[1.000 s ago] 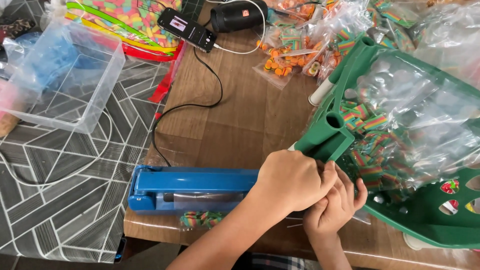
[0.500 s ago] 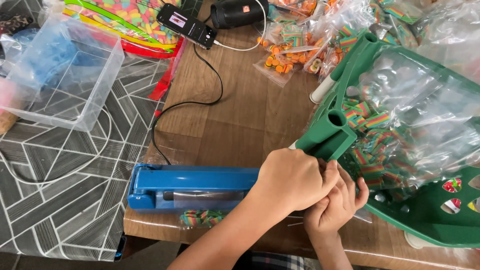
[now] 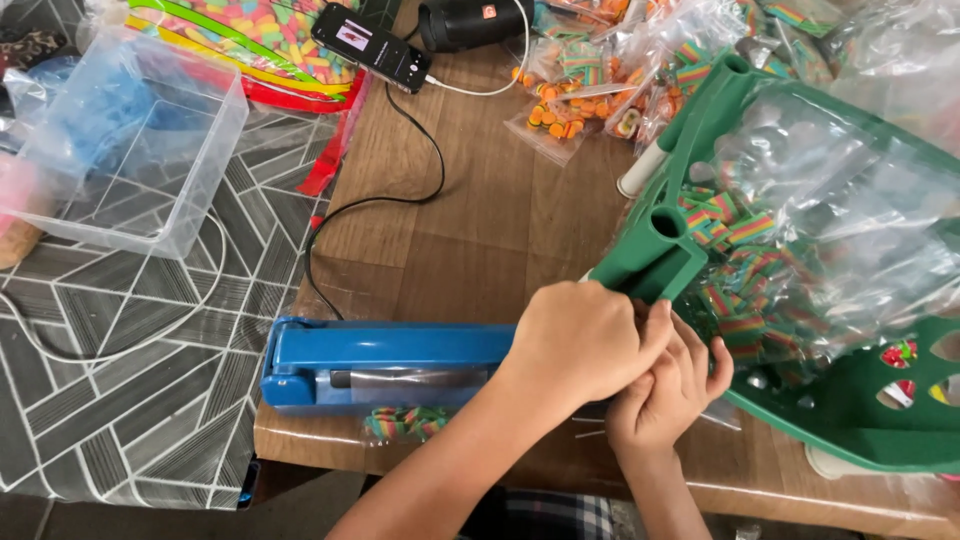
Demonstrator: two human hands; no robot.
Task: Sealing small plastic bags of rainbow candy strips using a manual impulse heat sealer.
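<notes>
- Left hand [image 3: 585, 340]: curled palm-down over the right end of the blue heat sealer [image 3: 385, 362], fingers closed, pressing its arm down.
- Right hand [image 3: 668, 390]: tucked under and beside the left hand, fingers bunched together at the sealer's end; what they pinch is hidden.
- Blue heat sealer: lies along the near edge of the wooden counter [image 3: 480, 230], lengthwise left to right, its black cable [image 3: 375, 200] running toward the far side.
- Small clear bag of rainbow sweets [image 3: 405, 422]: sticks out from beneath the sealer toward the counter edge.
- Green plastic basket [image 3: 860, 430]: just right of both hands, tilted, filled with clear bags of striped rainbow sweets.
- Sealed clear packets of orange and mixed sweets [image 3: 560, 105]: far side of the counter, beyond the basket.
- Black phone [image 3: 370, 45]: far edge, screen lit.
- Clear plastic tub [image 3: 190, 170]: left, on a grey geometric-patterned surface, well apart from the hands.
</notes>
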